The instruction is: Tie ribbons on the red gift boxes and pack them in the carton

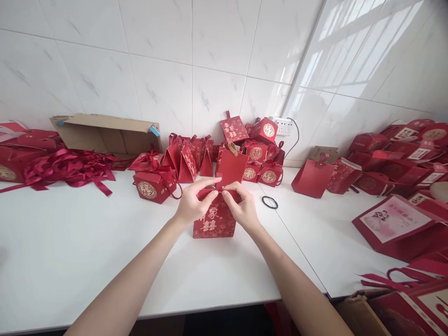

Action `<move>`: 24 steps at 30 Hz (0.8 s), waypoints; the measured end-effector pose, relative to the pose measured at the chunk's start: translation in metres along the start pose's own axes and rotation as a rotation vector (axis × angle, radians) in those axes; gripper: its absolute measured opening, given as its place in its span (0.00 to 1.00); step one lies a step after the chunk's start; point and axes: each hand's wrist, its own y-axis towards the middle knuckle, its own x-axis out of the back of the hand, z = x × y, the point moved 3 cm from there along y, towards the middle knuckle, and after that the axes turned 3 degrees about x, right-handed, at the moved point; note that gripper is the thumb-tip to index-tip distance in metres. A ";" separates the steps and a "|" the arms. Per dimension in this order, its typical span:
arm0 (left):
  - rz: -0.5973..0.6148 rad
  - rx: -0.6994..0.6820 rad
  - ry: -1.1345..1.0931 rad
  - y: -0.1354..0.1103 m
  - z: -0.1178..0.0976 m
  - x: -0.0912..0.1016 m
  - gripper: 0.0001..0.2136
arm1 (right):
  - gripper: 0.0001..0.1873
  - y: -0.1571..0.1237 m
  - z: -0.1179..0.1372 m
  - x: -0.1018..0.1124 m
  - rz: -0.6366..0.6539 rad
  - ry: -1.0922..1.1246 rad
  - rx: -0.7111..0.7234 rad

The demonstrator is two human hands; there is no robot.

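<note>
A red gift box [224, 224] with gold Chinese lettering stands upright on the white table in front of me. A short red ribbon loop [219, 181] sticks up from its top edge. My left hand [197, 198] pinches the top of the box on the left of this loop, thumb and forefinger closed. From the other side, my right hand [241, 201] grips the same top edge, its fingertips almost touching the left ones. The fingers cover part of the ribbon and the lettering. Just behind stands a plain red box [233, 165] with a tan loop.
Finished-looking red boxes [256, 153] are stacked against the tiled wall. Left lie a ribbon heap [75, 170] and an open cardboard box [108, 140]. A black ring [269, 202] lies right of my hands. More red boxes [395, 224] crowd the right side. A power strip [285, 126] is at the wall.
</note>
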 end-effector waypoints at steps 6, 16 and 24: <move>-0.013 0.033 0.031 -0.001 0.004 0.001 0.10 | 0.06 0.005 0.002 0.005 0.082 0.028 -0.025; -0.010 -0.273 0.109 -0.003 -0.003 -0.001 0.13 | 0.05 0.005 0.000 0.003 0.055 0.061 -0.110; -0.031 -0.311 0.133 -0.004 -0.002 -0.001 0.12 | 0.06 0.005 0.000 0.003 0.052 0.058 -0.107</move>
